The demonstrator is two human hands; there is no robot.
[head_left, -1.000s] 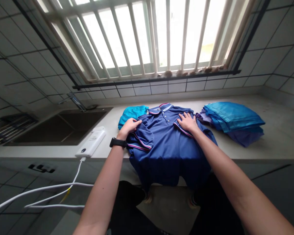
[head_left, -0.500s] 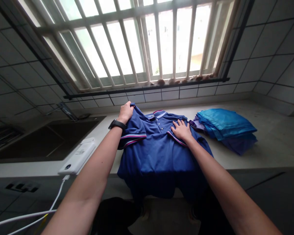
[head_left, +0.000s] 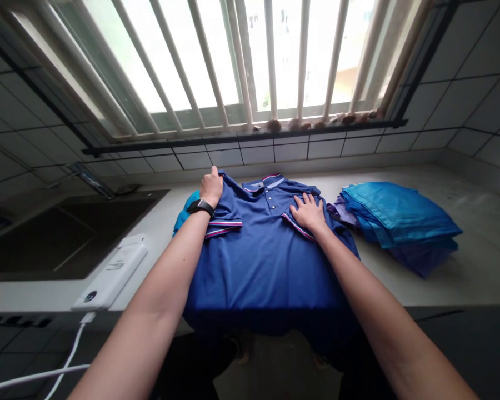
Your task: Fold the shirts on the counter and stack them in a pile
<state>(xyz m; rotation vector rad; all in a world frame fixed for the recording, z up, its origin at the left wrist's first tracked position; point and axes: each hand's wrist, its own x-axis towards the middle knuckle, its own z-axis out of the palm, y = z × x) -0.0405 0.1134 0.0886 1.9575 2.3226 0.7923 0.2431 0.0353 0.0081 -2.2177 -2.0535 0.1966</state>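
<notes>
A dark blue polo shirt (head_left: 266, 261) lies front up on the counter, its collar toward the window and its lower part hanging over the front edge. The collar and sleeve cuffs carry red and white stripes. At the shirt's left shoulder in view, my left hand (head_left: 211, 188), with a black wristband, is closed on the fabric. My right hand (head_left: 308, 213) rests flat, fingers spread, on the other sleeve near the shoulder. A bit of teal cloth (head_left: 182, 215) shows behind my left wrist, mostly hidden.
A folded stack of blue and purple cloth (head_left: 400, 214) sits to the right on the pale counter (head_left: 483, 266). Leftward are a dark sink (head_left: 75, 239) with a faucet (head_left: 92, 180), and a white device (head_left: 112, 272) with a white cable (head_left: 73, 347). A barred window (head_left: 250, 66) stands behind.
The shirt lies flatter and wider across the counter, with its left side drawn outward. Teal cloth has come into sight beside my left wrist. My right hand stays on the sleeve. The view has shifted slightly.
</notes>
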